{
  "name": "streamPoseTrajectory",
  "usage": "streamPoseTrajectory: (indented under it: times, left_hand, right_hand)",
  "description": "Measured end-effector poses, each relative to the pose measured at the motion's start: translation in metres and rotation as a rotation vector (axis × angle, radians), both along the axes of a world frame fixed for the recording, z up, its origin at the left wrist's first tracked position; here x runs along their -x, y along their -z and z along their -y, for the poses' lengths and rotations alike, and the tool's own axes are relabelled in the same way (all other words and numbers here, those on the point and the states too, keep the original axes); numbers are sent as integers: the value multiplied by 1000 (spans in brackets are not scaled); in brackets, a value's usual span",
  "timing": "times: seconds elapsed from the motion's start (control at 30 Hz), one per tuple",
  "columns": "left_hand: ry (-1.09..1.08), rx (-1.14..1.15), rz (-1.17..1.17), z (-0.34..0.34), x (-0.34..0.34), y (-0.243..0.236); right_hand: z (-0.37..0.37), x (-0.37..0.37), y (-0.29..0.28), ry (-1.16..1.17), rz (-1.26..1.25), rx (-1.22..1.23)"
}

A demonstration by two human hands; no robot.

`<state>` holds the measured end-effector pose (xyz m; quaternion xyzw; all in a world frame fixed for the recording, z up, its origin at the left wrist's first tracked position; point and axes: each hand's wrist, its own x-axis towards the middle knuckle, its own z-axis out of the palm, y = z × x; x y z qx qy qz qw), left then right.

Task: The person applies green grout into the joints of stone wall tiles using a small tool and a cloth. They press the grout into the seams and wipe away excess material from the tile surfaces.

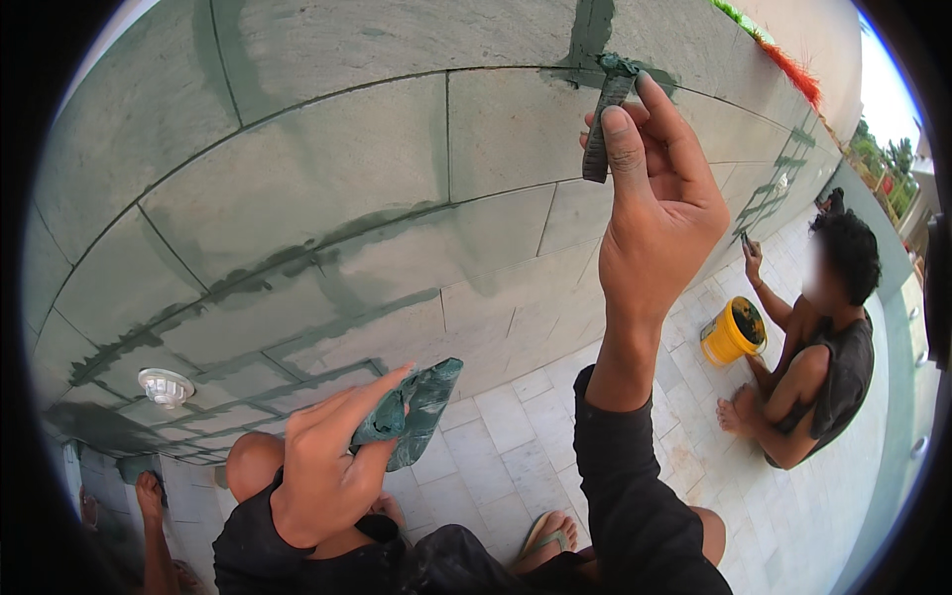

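My right hand (659, 198) grips a dark, ridged strip tool (600, 134) against the tiled wall (337, 149), with a blob of dark green paste (620, 66) at its upper end, over a smeared joint crossing. Lower and to the left, my left hand (332, 456) holds a flat piece smeared with green paste (426, 407), its fingers wrapped on it. Green smears run along several joints of the wall, and a round white fitting (167, 387) is set in it at the lower left.
A co-worker (833, 377) crouches at right, holding a tool to the wall, beside a yellow bucket (729, 332) of dark paste. Another person's arm (154, 535) shows at lower left. Pale paving (506, 441) lies below; red and green fringe (793, 69) tops the wall.
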<state>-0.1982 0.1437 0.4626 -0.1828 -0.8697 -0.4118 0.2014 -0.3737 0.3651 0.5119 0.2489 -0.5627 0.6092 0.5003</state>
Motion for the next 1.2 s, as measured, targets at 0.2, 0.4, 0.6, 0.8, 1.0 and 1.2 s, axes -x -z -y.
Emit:
streamPoseTrajectory:
  times: [0.2, 0.4, 0.6, 0.8, 1.0, 1.2]
  left_hand:
    - [-93, 49, 27, 4, -7, 5]
    - [-139, 47, 43, 5, -10, 3]
    - [-142, 44, 76, 2, -9, 1]
    - [-139, 67, 72, 3, -9, 0]
    - [-138, 67, 79, 0, -7, 0]
    - [-162, 70, 155, 2, -5, -1]
  right_hand:
    - [23, 21, 10, 281, -226, -15]
    - [30, 34, 11, 373, -310, -38]
    - [32, 24, 8, 400, -226, -53]
    - [21, 2, -3, 247, 13, 68]
    - [30, -2, -32, 40, 107, 265]
    - [52, -22, -40, -106, 213, 276]
